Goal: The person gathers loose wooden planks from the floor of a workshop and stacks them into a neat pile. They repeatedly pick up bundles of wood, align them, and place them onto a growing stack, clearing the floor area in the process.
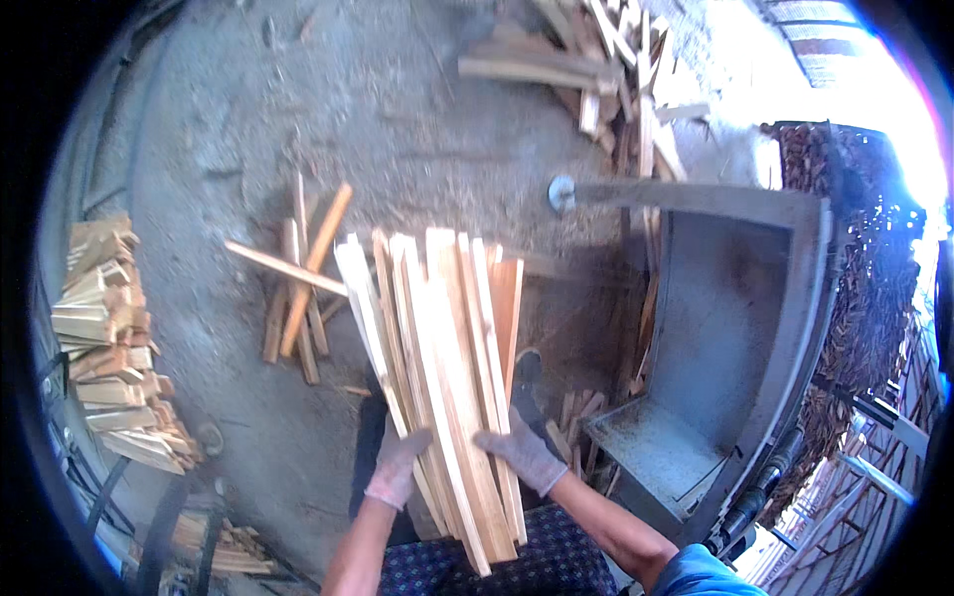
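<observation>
A bundle of long, pale wood strips [452,368] stands lengthwise before my body, its far ends fanned slightly apart. My left hand [400,459], in a light work glove, is closed on the bundle's left side, thumb over the top. On the opposite side my gloved right hand [521,452] grips it the same way. The fingers beneath the strips are hidden. Just past the bundle to the left, several loose wood strips [316,260] lie crossed on the dusty floor.
A grey metal machine frame with a tray [661,447] stands close on my right. Beyond it at the top lies a heap of wood offcuts [596,74]. Stacked wood pieces [114,338] line the far left, and another stack [224,546] sits at the lower left.
</observation>
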A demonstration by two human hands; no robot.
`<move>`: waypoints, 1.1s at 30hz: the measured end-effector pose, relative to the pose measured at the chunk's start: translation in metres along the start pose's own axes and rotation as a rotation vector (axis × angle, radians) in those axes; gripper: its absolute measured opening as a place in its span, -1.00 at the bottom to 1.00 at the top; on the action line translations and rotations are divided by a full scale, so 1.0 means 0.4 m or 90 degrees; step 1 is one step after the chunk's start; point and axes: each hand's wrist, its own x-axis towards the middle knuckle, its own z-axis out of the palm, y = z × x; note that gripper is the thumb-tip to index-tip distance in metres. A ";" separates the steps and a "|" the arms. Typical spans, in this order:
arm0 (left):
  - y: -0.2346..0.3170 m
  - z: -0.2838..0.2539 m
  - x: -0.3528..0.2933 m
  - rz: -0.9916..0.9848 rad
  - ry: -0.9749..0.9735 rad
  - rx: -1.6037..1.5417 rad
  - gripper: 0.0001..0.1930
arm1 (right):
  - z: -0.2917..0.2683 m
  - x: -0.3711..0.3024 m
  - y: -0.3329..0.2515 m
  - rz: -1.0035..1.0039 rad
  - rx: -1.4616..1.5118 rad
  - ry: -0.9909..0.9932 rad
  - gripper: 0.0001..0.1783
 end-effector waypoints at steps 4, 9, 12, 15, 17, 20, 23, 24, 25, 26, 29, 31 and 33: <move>0.047 -0.025 -0.150 0.117 -0.005 -0.016 -0.34 | 0.064 -0.097 -0.099 -0.045 -0.017 -0.023 0.00; 0.151 0.005 -0.303 0.166 0.021 0.012 -0.36 | 0.099 -0.134 -0.211 -0.057 -0.025 -0.058 -0.03; 0.177 -0.019 -0.324 0.160 0.068 0.061 -0.35 | 0.108 -0.140 -0.280 -0.074 0.037 -0.093 -0.12; 0.186 0.004 -0.394 0.271 0.072 -0.009 -0.33 | 0.100 -0.149 -0.282 -0.125 -0.036 -0.118 -0.11; 0.157 -0.006 -0.384 0.337 0.124 -0.027 -0.28 | 0.110 -0.151 -0.331 -0.118 -0.059 -0.150 -0.09; 0.190 -0.015 -0.401 0.325 0.086 -0.069 -0.27 | 0.122 -0.163 -0.412 -0.115 -0.086 -0.158 -0.08; 0.263 -0.018 -0.418 0.391 0.059 -0.109 -0.27 | 0.160 -0.179 -0.525 -0.141 -0.098 -0.167 -0.12; 0.295 -0.036 -0.424 0.344 0.053 -0.119 -0.28 | 0.183 -0.180 -0.565 -0.131 -0.097 -0.171 -0.14; 0.324 -0.056 -0.429 0.294 0.044 -0.128 -0.29 | 0.201 -0.166 -0.588 -0.136 -0.118 -0.176 -0.14; 0.352 -0.079 -0.432 0.244 0.034 -0.136 -0.29 | 0.223 -0.142 -0.610 -0.140 -0.139 -0.182 -0.14; 0.407 -0.182 -0.388 0.280 -0.005 -0.204 -0.37 | 0.331 -0.092 -0.698 -0.174 -0.182 -0.199 -0.15; 0.501 -0.236 -0.393 0.337 0.024 -0.256 -0.41 | 0.428 -0.038 -0.773 -0.217 -0.198 -0.200 -0.16; 0.594 -0.343 -0.376 0.354 0.037 -0.269 -0.44 | 0.547 0.028 -0.868 -0.219 -0.270 -0.205 -0.16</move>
